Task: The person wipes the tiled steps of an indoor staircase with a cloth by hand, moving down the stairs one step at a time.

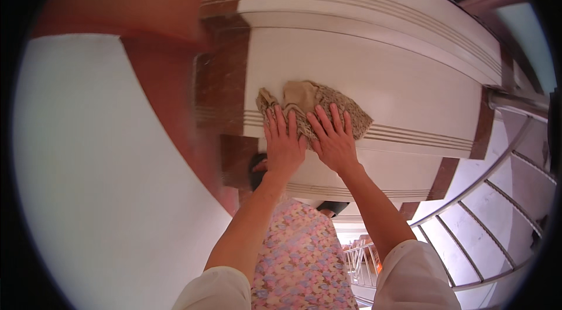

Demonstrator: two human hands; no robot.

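A crumpled brown patterned cloth lies on a cream stair tread, close to the grooved front edge. Both hands press down on it, palms low and fingers stretched out flat. My left hand covers the cloth's left part, fingers pointing up the stairs. Just beside it, my right hand lies on the right part with its fingers slightly spread. The thumbs are near each other. Under the palms the cloth is hidden, while its folded top stands out beyond the fingertips.
Dark red-brown stone borders the steps at left, beside a red wall band and a white wall surface. A metal railing curves along the right. Sandalled feet stand on lower steps, below a floral garment.
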